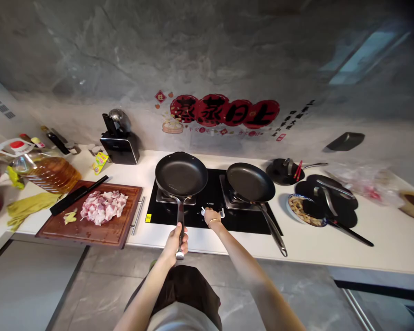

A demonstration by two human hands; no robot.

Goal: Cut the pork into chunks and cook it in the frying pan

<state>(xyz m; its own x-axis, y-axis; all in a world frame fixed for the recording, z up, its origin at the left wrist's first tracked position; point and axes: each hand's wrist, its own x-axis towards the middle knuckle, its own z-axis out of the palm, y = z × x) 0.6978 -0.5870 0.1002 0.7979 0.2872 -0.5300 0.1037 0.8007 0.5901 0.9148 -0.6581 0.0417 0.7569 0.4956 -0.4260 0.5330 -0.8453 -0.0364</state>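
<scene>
Being held by its handle (181, 214), a dark frying pan (181, 174) is being positioned over the left burner of the black cooktop (214, 188). The handle is being clasped from around by the left hand (174, 241), its grip clamped near the end. At the front of the cooktop, the control knobs (203, 211) are being partly covered by the right hand (212, 217) — fingers curled, though whether a knob is being pinched in that grip cannot be told. Over the right burner, a second pan (250, 181) is being left unheld, its handle slanting past the front edge of the white desk (313, 253). To the left, cut meat (103, 207), pale yellow pieces (70, 216) and a black knife (69, 201) are being carried by a wooden board (103, 234). Well to the right, a bowl (290, 211) of sliced food is being crossed by a dark utensil (352, 233).
</scene>
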